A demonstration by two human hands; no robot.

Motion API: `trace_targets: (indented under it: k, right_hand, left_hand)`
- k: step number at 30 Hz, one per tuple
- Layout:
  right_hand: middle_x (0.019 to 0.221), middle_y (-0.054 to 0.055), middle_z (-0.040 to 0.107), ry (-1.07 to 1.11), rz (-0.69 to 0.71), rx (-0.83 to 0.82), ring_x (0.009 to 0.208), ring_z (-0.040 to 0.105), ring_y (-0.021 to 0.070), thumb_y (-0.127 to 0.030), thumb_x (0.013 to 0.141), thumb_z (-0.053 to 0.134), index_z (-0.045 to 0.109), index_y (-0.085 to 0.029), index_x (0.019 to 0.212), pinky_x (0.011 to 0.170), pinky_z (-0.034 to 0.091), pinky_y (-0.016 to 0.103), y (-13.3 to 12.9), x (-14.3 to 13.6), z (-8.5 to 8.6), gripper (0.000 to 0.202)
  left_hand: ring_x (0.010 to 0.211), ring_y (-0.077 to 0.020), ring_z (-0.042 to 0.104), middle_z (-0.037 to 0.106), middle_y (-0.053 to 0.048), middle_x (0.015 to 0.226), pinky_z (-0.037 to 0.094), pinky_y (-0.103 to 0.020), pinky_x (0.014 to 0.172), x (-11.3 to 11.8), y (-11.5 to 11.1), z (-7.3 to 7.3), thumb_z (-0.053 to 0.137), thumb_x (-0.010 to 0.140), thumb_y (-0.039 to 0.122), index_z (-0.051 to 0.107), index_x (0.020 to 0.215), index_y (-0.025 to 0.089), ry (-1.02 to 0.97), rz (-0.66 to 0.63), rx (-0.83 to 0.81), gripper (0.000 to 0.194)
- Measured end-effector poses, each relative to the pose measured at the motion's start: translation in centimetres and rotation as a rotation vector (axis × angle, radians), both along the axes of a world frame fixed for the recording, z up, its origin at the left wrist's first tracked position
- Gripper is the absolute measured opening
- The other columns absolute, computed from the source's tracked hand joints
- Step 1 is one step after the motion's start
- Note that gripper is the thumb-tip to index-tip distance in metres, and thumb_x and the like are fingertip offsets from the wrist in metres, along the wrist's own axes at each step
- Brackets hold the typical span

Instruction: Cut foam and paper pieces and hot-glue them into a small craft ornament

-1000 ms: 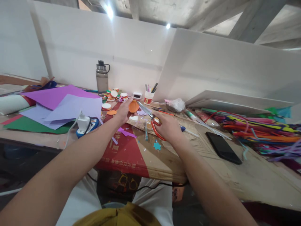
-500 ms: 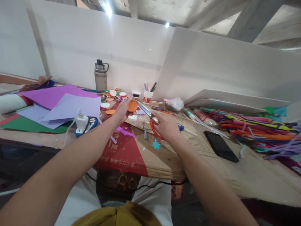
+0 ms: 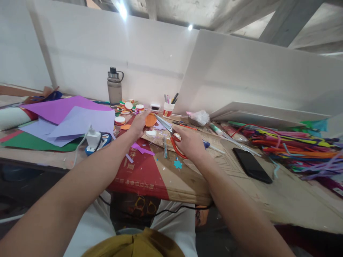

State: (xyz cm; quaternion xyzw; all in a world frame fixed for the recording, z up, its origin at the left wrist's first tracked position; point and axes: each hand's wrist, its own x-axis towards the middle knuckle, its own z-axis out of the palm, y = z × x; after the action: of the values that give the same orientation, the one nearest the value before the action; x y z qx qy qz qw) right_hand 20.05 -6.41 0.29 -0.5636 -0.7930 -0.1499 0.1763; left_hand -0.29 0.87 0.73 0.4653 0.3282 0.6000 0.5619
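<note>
My left hand (image 3: 139,124) is closed on the edge of a round orange paper disc (image 3: 150,120), held a little above the table. My right hand (image 3: 190,142) grips a pair of scissors (image 3: 175,147) with red-orange handles. Their blades point up and left, with the tips at the disc's right edge. I cannot tell whether the blades touch the paper. Below lie a white disc (image 3: 150,132), purple paper scraps (image 3: 144,149), a clear pen-like tube (image 3: 165,147) and a teal flower cutout (image 3: 178,164).
On the left are purple paper sheets (image 3: 83,123) and a power strip (image 3: 99,141). A water bottle (image 3: 114,89) and a pen cup (image 3: 168,110) stand at the back. A phone (image 3: 252,165) and many pipe cleaners (image 3: 292,142) lie on the right.
The orange disc appears slightly turned in my left hand. My right hand and the scissors have barely moved.
</note>
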Motion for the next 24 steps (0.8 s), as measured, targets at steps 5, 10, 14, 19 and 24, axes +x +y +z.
trace_targets:
  k: [5,10,14,19,24]
  right_hand:
    - [0.114,0.007,0.07,0.014,-0.015,0.023,0.098,0.065,0.0254,-0.036,0.091,0.048,0.054,-0.028,0.132,0.076,0.045,0.032,0.0,0.1,-0.2,0.042]
    - [0.118,0.008,0.068,0.004,-0.041,0.021,0.098,0.065,0.0257,-0.036,0.091,0.048,0.053,-0.028,0.132,0.075,0.045,0.032,-0.1,0.1,0.0,0.043]
    - [0.114,0.007,0.07,-0.028,-0.05,0.003,0.094,0.066,0.0252,-0.034,0.091,0.049,0.053,-0.03,0.131,0.071,0.044,0.031,-0.1,0.0,0.1,0.041]
    - [0.109,0.006,0.071,-0.039,-0.035,0.019,0.094,0.066,0.0248,-0.034,0.091,0.049,0.055,-0.03,0.129,0.069,0.043,0.031,0.1,0.2,0.0,0.039]
    - [0.109,0.006,0.071,-0.036,-0.022,0.006,0.095,0.065,0.0242,-0.034,0.091,0.048,0.056,-0.029,0.127,0.07,0.043,0.03,0.2,0.2,0.0,0.038]
  left_hand:
    - [0.038,-0.0112,0.055,0.064,-0.006,0.056,0.034,-0.019,0.033,-0.4,0.0,0.2,0.057,0.086,0.045,0.058,0.075,0.014,0.063,-0.009,-0.003,0.033]
    - [0.036,-0.0106,0.052,0.065,-0.006,0.057,0.033,-0.019,0.033,-0.6,0.3,0.1,0.057,0.085,0.048,0.058,0.074,0.015,0.081,-0.031,-0.008,0.034]
    - [0.035,-0.0102,0.052,0.065,-0.006,0.056,0.032,-0.019,0.032,-0.7,0.7,-0.3,0.059,0.084,0.049,0.059,0.073,0.016,0.118,-0.044,-0.002,0.034]
    - [0.037,-0.0105,0.054,0.064,-0.005,0.056,0.032,-0.018,0.031,-0.8,1.0,-0.3,0.062,0.082,0.046,0.06,0.075,0.016,0.11,-0.021,0.011,0.032]
    - [0.041,-0.012,0.059,0.063,-0.004,0.057,0.032,-0.017,0.031,-0.6,0.4,0.3,0.064,0.082,0.044,0.06,0.076,0.015,0.067,0.002,-0.039,0.03]
